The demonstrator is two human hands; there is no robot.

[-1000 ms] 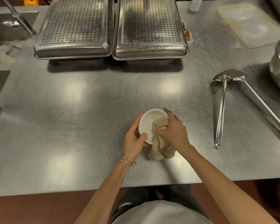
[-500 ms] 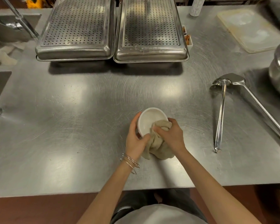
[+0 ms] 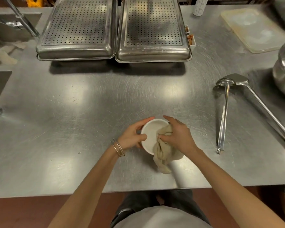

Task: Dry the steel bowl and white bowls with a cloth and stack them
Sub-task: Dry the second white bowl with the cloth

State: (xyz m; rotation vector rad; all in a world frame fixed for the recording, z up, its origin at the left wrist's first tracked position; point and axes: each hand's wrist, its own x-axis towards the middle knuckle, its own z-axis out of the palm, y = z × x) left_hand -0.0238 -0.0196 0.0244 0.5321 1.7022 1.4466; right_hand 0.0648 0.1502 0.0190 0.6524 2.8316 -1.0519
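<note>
A scratched stainless-steel worktop (image 3: 64, 129) is lit from overhead; bright patches are reflected in it. A rectangular perforated steel pan (image 3: 77, 28) is set upturned at the back, with a second perforated steel pan (image 3: 153, 28) just beside it. A grey steel sink basin (image 3: 5, 32) is seen far left, and reddish-brown floor (image 3: 15, 211) below the front edge.

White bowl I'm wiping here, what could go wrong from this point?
The left hand alone grips the tilted white bowl while the right hand pushes the cloth inside; a hard wipe might knock it loose onto the steel table. The cloth's loose tail hangs toward the table and may drag there.
</note>
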